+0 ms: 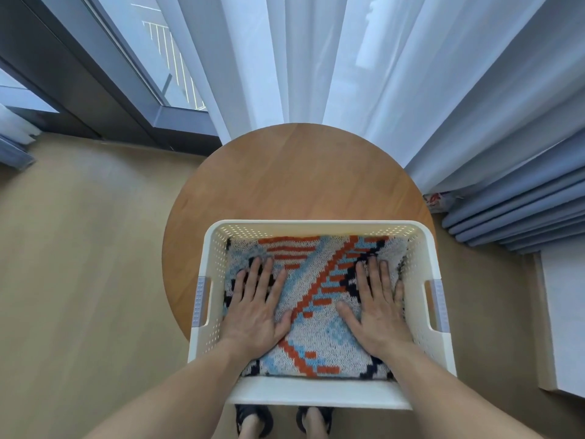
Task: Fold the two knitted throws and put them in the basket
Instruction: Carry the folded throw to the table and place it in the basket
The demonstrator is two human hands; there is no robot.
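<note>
A white perforated plastic basket (319,225) stands on the near part of a round wooden table (294,175). Inside it lies a folded knitted throw (316,331) patterned in white, orange, light blue and dark navy, filling the basket's floor. My left hand (256,308) presses flat on the throw's left side, fingers straight and spread. My right hand (376,305) presses flat on its right side in the same way. Only one throw's top surface shows; whether another lies beneath it I cannot tell.
White sheer curtains (316,64) hang behind the table, blue-grey drapes (512,210) at the right. A dark window frame (95,90) is at the back left. A white block (563,321) stands at the right edge. My feet (285,419) are below the basket on the light floor.
</note>
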